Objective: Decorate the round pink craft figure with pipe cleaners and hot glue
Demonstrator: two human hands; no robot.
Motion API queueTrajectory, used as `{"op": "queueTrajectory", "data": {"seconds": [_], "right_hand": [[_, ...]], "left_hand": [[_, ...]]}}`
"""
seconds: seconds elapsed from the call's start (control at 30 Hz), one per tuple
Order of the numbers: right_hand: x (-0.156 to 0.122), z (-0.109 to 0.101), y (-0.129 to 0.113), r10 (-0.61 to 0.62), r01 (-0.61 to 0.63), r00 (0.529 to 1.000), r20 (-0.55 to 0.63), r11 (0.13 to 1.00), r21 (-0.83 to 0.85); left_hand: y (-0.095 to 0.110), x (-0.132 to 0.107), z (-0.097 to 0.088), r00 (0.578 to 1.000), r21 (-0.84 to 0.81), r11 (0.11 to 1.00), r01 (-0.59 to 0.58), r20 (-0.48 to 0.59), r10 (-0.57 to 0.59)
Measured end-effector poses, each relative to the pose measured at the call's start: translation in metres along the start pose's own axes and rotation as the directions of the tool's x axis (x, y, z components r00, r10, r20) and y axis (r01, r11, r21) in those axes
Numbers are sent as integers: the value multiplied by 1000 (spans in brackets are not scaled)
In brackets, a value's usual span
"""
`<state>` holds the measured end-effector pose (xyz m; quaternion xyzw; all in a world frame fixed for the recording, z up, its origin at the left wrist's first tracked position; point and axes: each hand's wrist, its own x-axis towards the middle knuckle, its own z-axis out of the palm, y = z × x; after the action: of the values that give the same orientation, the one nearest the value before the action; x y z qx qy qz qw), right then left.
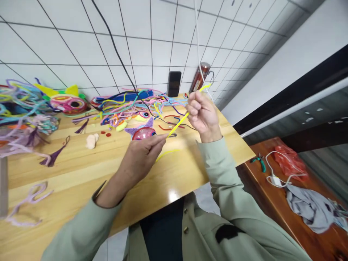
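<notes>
A yellow pipe cleaner [178,125] stretches at a slant between my two hands above the wooden table. My left hand [141,156] pinches its lower end between thumb and fingers. Higher up and to the right, my right hand [202,113] closes round the other end, and a short tip sticks out past the fingers. Another yellow strand [168,153] lies on the table below, partly hidden by my left hand. Just behind that hand is a pink, shiny ornament with purple ears [144,132], its lower part covered.
Pipe cleaners in many colours [130,103] lie along the tiled wall, near a yellow-eared figure [69,101]. A phone [174,83] and a brown flask [199,77] stand at the back. Purple tassels [56,154] lie left. Pliers [260,163] rest on a lower brown surface at right.
</notes>
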<state>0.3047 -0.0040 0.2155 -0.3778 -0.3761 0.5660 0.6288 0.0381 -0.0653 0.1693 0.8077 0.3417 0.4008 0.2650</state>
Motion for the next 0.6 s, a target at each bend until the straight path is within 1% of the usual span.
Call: {"op": "queueTrajectory", "data": {"seconds": [0.07,0.13,0.2,0.27,0.33,0.4,0.5,0.6], "right_hand": [[-9,4,7,-1,-1,999,-32,999,-37],[-17,5,17,-4,0,998,-64,998,-62],[-24,2,25,14,-18,996,-83,998,-53],[-33,-3,30,45,-48,994,-97,998,-30],[-42,-10,32,69,-70,991,-112,997,-10],[-50,-18,34,79,-79,989,-128,997,10],[-57,-34,39,68,-61,987,-145,997,50],[-57,-51,45,36,-27,988,-148,998,59]], "left_hand": [[0,-5,5,1000,58,998,-23,4,23],[-3,-11,11,999,113,994,-11,46,6],[-7,-17,15,994,134,990,45,89,-57],[-8,-23,15,983,141,982,124,120,-142],[-9,-29,12,967,138,973,184,150,-204],[-9,-35,9,957,121,968,218,168,-237],[-10,-43,7,946,85,958,273,157,-283],[-12,-49,9,933,70,944,321,150,-328]]}}
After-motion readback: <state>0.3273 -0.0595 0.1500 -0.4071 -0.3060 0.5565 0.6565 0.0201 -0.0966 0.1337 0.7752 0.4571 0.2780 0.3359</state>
